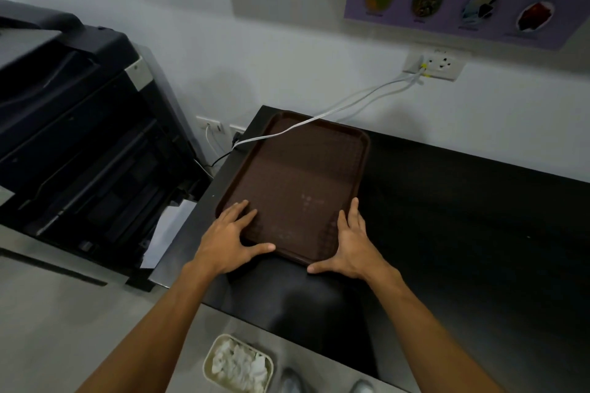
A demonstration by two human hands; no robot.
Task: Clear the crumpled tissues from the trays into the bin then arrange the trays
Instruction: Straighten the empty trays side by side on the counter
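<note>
Brown tray: stiff, light, perhaps slick; best held by side rims. Left hand, right hand laid flat at near corners, fingers spread.

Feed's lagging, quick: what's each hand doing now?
Left hand: open, fingers flat on the brown tray, near left corner.
Right hand: open, straight fingers against its near right corner.

Matt brown textured plastic tray, dark wood-grain table
</note>
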